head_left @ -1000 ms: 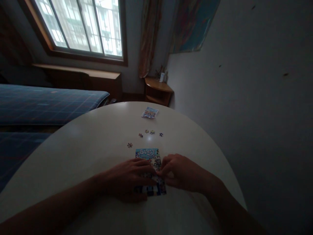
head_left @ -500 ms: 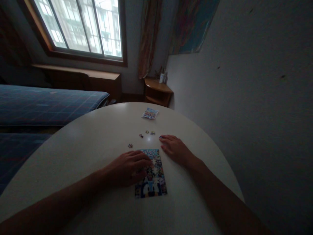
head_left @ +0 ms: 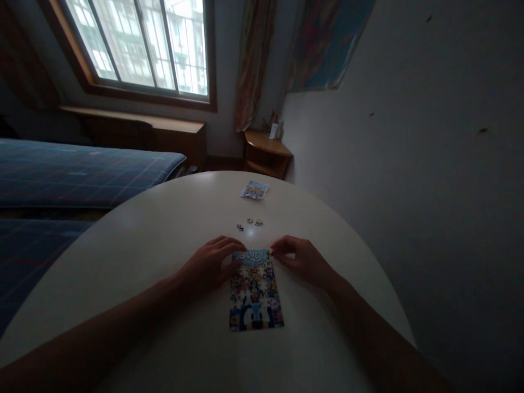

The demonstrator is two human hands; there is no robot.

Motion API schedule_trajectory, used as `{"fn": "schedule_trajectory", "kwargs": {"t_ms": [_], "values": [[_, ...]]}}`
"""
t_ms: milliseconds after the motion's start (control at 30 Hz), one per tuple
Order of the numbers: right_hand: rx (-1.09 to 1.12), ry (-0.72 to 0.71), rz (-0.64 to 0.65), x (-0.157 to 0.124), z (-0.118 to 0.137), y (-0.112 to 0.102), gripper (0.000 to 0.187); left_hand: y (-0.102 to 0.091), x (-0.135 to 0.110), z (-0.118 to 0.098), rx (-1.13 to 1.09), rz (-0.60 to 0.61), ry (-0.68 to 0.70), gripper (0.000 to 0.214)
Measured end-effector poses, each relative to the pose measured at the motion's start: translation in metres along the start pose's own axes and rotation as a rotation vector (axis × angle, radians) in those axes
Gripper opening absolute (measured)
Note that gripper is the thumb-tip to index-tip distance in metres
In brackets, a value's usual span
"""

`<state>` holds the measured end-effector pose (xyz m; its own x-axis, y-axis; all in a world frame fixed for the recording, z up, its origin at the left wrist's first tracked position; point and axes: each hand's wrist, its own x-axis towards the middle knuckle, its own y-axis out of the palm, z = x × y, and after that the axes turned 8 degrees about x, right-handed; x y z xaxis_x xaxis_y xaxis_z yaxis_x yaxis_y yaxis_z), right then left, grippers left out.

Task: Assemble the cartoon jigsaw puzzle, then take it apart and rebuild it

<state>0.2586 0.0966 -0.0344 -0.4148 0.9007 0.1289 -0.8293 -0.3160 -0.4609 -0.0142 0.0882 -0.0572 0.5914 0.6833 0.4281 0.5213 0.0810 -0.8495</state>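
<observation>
A mostly joined jigsaw puzzle [head_left: 257, 286] with a blue cartoon face lies flat on the white round table [head_left: 164, 229]; pale gaps show in its middle. My left hand [head_left: 213, 263] rests at its upper left side, fingers apart and stretched toward the top edge, thumb on the picture. At the top right corner my right hand [head_left: 301, 257] pinches a small dark puzzle piece [head_left: 273, 253], partly covered by the fingertips. Loose pieces lie beyond the puzzle: one dark piece [head_left: 240, 227] and two paler ones, including a yellowish piece [head_left: 258, 222].
A small printed packet [head_left: 254, 190] lies near the table's far edge. A bed with a blue plaid mattress [head_left: 102, 169] stands to the left. Behind are a wooden corner shelf [head_left: 268, 143] and a barred window [head_left: 143, 43]. A white wall [head_left: 388, 180] runs along the right.
My right hand has come nearer, to the puzzle's top right corner, with a piece in its fingertips. My left hand has slid up and left; a loose piece beside it is now hidden.
</observation>
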Motion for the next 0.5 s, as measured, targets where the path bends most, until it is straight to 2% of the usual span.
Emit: {"fn": "schedule_trajectory", "kwargs": {"t_ms": [133,267,500], "values": [[0.206,0.009,-0.003,-0.004,0.016,0.018,0.023,0.003,-0.002,-0.014,-0.071,-0.019,-0.08,0.022],[0.327,0.086,0.019,-0.01,0.031,0.03,0.028,0.004,-0.002,-0.026,-0.153,-0.044,-0.084,0.024],[0.452,0.124,0.022,-0.012,0.037,0.036,0.034,0.003,-0.002,-0.027,-0.22,-0.099,-0.039,0.016]]}}
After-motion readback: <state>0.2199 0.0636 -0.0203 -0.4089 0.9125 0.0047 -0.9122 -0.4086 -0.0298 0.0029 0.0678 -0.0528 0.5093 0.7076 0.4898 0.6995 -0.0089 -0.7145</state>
